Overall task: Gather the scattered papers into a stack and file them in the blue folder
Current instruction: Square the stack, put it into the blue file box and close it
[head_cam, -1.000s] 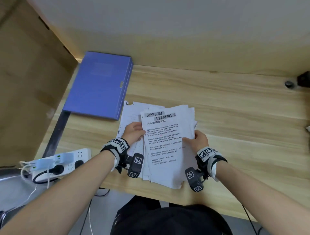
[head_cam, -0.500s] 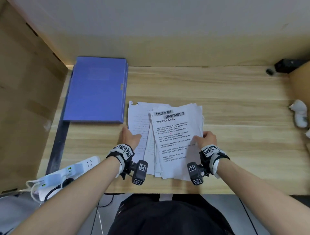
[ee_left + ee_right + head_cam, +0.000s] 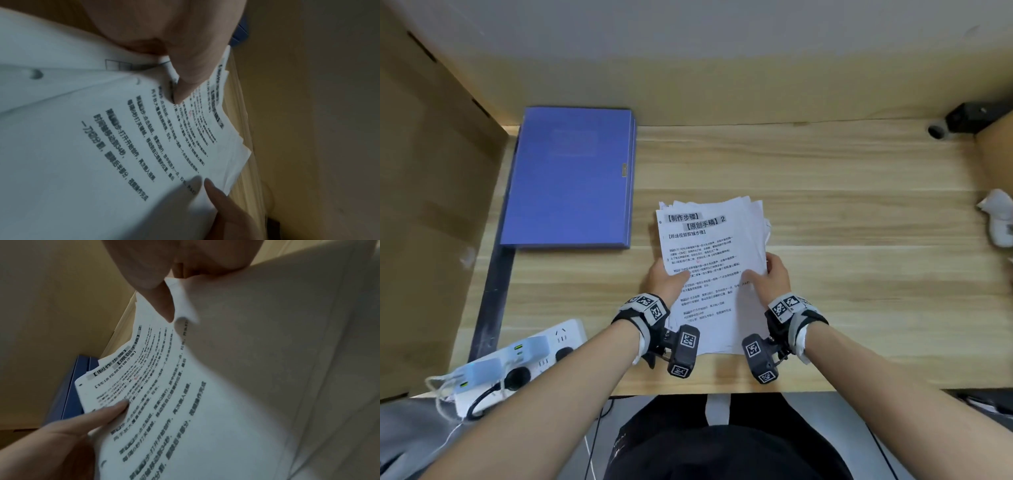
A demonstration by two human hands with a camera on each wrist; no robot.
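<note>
A stack of printed white papers (image 3: 709,260) lies near the front of the wooden desk, its far edges slightly uneven. My left hand (image 3: 666,279) grips the stack's left edge, thumb on the top sheet. My right hand (image 3: 768,274) grips the right edge the same way. Both wrist views show the papers (image 3: 144,146) (image 3: 185,402) close up, with a thumb pressed on top and fingers hidden under the sheets. The closed blue folder (image 3: 571,178) lies flat at the back left, its right edge a short gap from the stack.
A white power strip (image 3: 517,359) with plugs and cables sits at the desk's front left corner. Crumpled white material (image 3: 996,219) lies at the right edge. A black fitting (image 3: 969,120) sits at the back right. Cardboard panels (image 3: 431,205) wall the left side.
The fanned sheets on the left have been pulled under the top page into one stack. My left hand moved right to the stack's edge.
</note>
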